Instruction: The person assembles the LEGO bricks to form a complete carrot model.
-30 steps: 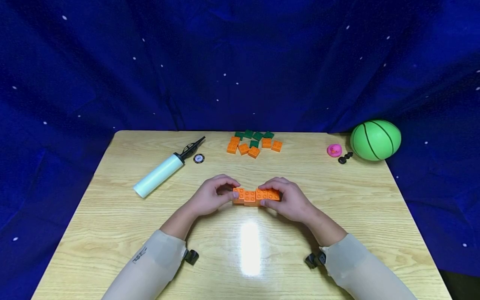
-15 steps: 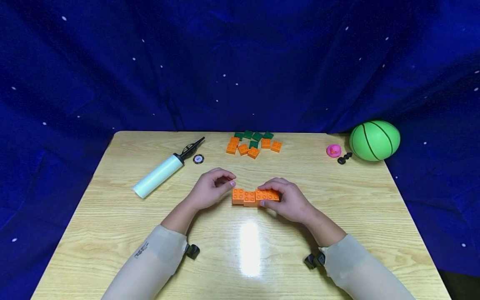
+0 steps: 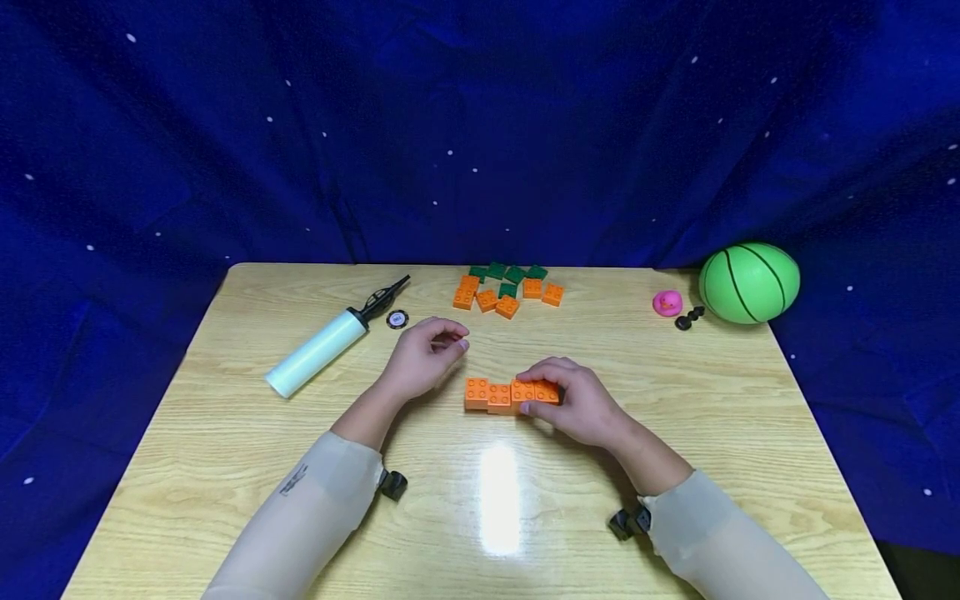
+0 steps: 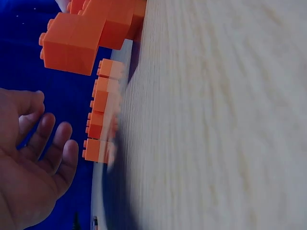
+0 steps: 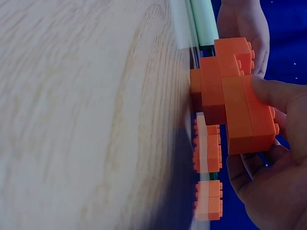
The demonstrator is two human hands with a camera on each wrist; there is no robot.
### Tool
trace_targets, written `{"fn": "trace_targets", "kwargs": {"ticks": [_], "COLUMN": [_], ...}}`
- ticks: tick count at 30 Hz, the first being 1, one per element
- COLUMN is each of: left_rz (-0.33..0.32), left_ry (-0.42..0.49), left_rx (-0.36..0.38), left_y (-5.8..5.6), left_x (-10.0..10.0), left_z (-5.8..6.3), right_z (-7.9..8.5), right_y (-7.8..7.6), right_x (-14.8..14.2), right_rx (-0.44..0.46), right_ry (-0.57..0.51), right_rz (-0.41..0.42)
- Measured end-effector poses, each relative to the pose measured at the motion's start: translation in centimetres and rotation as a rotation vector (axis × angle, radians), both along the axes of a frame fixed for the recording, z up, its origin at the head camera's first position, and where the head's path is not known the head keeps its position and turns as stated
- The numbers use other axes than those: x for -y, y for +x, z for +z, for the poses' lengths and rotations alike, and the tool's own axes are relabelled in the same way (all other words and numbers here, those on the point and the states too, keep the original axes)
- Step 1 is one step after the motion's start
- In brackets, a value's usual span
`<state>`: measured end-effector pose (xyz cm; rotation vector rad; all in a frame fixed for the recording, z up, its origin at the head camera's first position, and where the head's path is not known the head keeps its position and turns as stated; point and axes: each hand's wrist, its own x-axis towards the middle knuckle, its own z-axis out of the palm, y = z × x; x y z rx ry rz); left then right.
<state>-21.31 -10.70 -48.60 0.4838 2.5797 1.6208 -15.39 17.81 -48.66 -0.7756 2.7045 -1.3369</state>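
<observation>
Several orange toy building bricks are joined into one built piece at the middle of the table, with a stepped underside in the right wrist view. My right hand grips its right end, thumb on the near side and fingers on the far side. To the left of the piece, my left hand hovers over the table with loosely bent fingers and holds nothing. In the left wrist view, the left hand is apart from the brick piece. Loose orange bricks lie farther back.
Several green bricks lie behind the loose orange ones. A hand pump and a poker chip are at left. At back right are a green ball, a pink rubber duck and a small black object.
My left hand has let go of the brick piece's left end and moved back and slightly left, toward the loose bricks. The right hand and the piece have stayed in place.
</observation>
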Motion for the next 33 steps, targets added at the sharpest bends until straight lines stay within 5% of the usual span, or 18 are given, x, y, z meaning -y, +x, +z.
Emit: {"fn": "trace_targets", "kwargs": {"ticks": [16,33], "left_rz": [0.112,0.148], "left_ry": [-0.082,-0.21], "left_rx": [-0.012,-0.058], "left_y": [-3.0,-5.7], "left_x": [-0.5,-0.6], "left_z": [-0.9,-1.8], "right_z": [0.4,0.4], "right_y": [0.1,0.0], "right_x": [0.1,-0.1], "right_rx": [0.024,0.039], "right_ry": [-0.003,0.005], "right_rz": [0.001,-0.003]}}
